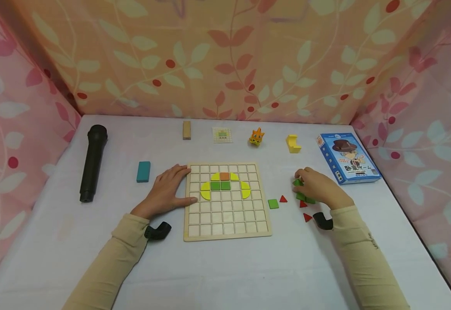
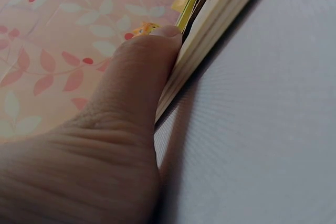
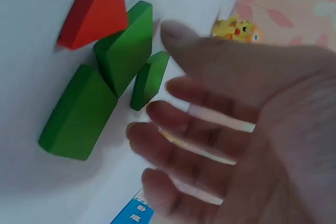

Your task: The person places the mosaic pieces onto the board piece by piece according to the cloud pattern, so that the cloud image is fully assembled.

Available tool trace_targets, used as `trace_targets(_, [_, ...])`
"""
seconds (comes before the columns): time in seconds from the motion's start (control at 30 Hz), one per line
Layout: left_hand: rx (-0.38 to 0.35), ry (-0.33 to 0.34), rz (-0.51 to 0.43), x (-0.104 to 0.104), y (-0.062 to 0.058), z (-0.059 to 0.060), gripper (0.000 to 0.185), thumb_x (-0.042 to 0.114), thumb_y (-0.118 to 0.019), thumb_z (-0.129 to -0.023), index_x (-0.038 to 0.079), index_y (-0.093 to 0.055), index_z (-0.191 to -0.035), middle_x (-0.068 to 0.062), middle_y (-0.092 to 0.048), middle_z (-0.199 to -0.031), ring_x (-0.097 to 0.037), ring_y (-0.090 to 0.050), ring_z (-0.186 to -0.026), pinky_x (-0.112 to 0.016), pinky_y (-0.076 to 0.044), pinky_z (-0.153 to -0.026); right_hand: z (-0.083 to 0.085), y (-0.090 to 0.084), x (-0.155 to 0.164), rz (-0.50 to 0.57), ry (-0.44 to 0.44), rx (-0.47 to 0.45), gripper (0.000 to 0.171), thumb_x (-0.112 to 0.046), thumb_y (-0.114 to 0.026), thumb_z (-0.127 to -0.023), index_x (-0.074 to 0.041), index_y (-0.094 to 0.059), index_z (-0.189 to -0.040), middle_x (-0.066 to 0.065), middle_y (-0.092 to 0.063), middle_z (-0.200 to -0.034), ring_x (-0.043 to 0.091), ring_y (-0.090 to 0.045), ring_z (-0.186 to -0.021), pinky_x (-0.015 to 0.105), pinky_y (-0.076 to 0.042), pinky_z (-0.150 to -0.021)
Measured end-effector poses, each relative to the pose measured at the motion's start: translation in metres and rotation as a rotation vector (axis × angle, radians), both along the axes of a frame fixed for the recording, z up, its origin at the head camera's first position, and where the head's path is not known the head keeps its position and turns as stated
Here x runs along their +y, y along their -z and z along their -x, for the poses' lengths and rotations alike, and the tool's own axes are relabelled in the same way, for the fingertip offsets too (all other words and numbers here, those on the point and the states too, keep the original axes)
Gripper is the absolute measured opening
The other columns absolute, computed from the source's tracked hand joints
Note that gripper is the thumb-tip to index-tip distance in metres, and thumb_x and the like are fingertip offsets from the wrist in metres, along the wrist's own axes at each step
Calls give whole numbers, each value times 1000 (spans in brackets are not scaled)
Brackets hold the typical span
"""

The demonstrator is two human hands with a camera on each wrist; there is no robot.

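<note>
My left hand [image 1: 167, 189] rests at the left edge of a wooden grid board [image 1: 227, 218], thumb and fingers spread along its rim. In the left wrist view the thumb [image 2: 139, 66] touches the board's edge. On the board sit several yellow rounded pieces [image 1: 205, 190], an orange square [image 1: 224, 176] and two adjoining green squares [image 1: 220, 185]. My right hand [image 1: 320, 187] is over a small group of green blocks [image 3: 79, 114] on the table. Its fingers are loosely bent, with a gap between thumb and fingertips; a red triangle [image 3: 97, 11] lies beside the blocks.
A loose green square [image 1: 273, 203] and red triangles [image 1: 283, 199] lie right of the board. Behind are a wooden block [image 1: 186, 130], pattern card [image 1: 222, 135], orange figure [image 1: 256, 137], yellow piece [image 1: 293, 144] and blue box [image 1: 349, 158]. Left stand a teal block [image 1: 143, 172] and black microphone [image 1: 93, 163].
</note>
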State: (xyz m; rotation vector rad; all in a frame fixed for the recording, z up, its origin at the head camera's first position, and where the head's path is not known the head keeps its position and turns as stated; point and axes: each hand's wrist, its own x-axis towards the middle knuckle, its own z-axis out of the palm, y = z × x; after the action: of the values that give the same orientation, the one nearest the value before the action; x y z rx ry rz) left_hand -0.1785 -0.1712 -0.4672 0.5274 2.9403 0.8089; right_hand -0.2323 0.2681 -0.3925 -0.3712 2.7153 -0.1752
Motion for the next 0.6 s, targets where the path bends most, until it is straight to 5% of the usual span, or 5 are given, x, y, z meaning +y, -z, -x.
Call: trace_targets(0.6, [16,4,-4,0,1,0,95,60,-70,-76,11,-32,-149,-10,-28,-154,-31,-14,-146,-58,-17,-110,2,-5,-20,78,-76,78,33,-15,-67,-90,-4,-54,-119,10,-58,-104,22,-56,-87,40,-52,-79])
